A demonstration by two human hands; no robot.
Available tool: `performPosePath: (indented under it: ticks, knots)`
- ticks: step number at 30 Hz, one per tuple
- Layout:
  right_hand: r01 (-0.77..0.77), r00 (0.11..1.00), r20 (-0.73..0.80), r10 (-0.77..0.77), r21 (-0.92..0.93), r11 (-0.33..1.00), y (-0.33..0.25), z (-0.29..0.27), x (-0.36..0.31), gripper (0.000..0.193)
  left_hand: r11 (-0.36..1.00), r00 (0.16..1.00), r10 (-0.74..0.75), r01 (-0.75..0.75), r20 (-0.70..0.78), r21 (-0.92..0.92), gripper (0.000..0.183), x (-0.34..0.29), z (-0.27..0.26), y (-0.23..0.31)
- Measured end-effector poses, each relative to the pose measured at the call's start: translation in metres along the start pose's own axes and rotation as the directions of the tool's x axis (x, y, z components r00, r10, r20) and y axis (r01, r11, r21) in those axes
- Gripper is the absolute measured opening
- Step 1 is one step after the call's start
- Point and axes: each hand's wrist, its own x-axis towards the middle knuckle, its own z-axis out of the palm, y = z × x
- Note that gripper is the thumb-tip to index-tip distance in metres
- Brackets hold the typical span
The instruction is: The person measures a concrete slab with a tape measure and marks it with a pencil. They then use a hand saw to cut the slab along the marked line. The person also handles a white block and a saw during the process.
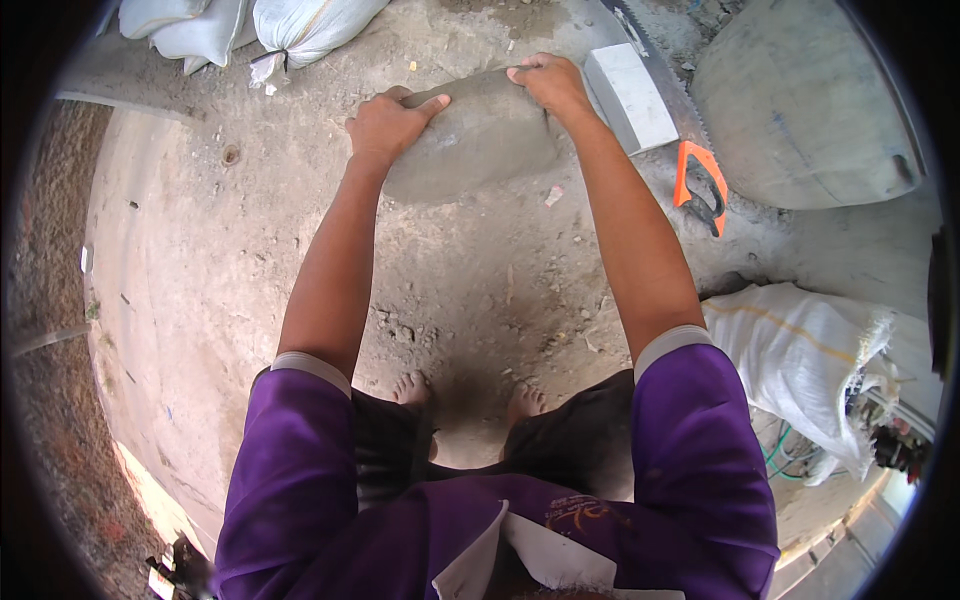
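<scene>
A dusty grey-brown sack (480, 150) with a smooth, rounded lower side is held out in front of me by its far edge. At its far left corner my left hand (392, 122) is closed, thumb along the top and fingers mostly hidden beneath. My right hand (548, 86) pinches the far right corner, fingers curled round the edge. What the sack holds, if anything, does not show. Just right of my right hand lies a pale grey block (632, 98) on the ground.
A handsaw with an orange and black handle (702, 190) lies beside the block. A large grey rounded container (805, 105) stands at the far right. White sacks (310, 28) lie far left, and another white sack (785, 345) is at right. Loose rubble covers the ground near my bare feet.
</scene>
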Motion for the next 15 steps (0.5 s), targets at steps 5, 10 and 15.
performPosePath:
  ticks: [5, 10, 15]
  knots:
    - [-0.031, 0.995, -0.102, 0.023, -0.073, 0.997, -0.007, -0.02, -0.018, 0.042, 0.991, 0.996, 0.033, -0.043, -0.08, -0.125, 0.063, 0.007, 0.012, -0.002]
    - [0.12, 0.826, -0.348, -0.444, -0.661, 0.741, 0.05, -0.1, -0.053, 0.051, 0.966, 0.994, 0.061, -0.081, -0.086, -0.246, 0.051, 0.044, 0.016, -0.027]
    - [-0.158, 0.945, -0.292, -0.151, -0.807, 0.569, 0.112, -0.163, -0.144, 0.061, 0.923, 0.983, 0.162, -0.121, 0.083, -0.366, 0.06, 0.057, 0.006, -0.026]
